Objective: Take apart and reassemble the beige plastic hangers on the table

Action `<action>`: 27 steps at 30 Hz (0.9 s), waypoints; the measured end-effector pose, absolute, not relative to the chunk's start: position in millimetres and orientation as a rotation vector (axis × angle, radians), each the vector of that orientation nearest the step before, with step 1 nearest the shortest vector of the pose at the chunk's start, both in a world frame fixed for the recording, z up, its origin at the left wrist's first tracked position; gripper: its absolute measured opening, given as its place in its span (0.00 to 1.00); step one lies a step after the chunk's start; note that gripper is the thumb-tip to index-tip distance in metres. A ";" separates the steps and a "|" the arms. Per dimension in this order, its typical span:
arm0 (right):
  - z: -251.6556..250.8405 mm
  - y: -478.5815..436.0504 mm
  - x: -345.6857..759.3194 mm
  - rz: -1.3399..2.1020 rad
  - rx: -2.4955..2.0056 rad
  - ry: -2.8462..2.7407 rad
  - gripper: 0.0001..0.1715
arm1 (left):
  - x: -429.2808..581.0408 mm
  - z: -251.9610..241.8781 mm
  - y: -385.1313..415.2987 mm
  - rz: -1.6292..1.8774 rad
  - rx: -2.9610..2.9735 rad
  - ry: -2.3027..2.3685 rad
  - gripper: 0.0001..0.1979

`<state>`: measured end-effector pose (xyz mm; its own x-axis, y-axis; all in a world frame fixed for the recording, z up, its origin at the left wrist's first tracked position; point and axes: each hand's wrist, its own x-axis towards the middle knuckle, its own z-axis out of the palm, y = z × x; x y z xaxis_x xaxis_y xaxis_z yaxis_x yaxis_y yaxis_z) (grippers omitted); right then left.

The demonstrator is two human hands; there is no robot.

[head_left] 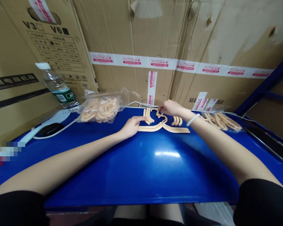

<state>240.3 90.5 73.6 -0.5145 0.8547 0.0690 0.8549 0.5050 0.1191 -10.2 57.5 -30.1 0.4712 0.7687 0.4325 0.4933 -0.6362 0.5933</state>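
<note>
Beige parts that look like pieces of a folding clothes hanger lie on the blue table. A left hanger arm and a right hanger arm meet at a centre joint, with a curved hook above it. My left hand rests at the left arm's outer end, index finger stretched out towards several straight-ended pieces. Its thumb is hidden. My right hand has its fingers pinched together at small curved beige pieces behind the hook; what exactly they hold is hidden. Short curved pieces lie below my right wrist.
A clear bag of beige parts sits at the left, beside a water bottle, a white handheld fan and a cable. Another bag of parts and a phone are at the right. Cardboard boxes stand behind the table.
</note>
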 end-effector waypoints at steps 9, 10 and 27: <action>56.5 118.0 241.9 -0.146 -1.525 -2.874 0.18 | -8.6 -29.6 59.2 0.979 2.347 1.043 0.27; 54.9 117.5 244.3 -0.146 -1.517 -2.876 0.17 | -8.5 -29.5 59.3 0.980 2.345 1.042 0.27; 64.6 73.8 265.8 -0.139 -1.435 -2.190 0.14 | -8.7 -31.7 61.5 0.991 2.359 1.033 0.26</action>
<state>265.8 73.8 64.6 -0.3085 0.8276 0.4689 0.8802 0.4353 -0.1892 -8.7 61.5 -31.7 0.4814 0.7508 0.4522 0.4827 -0.6578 0.5782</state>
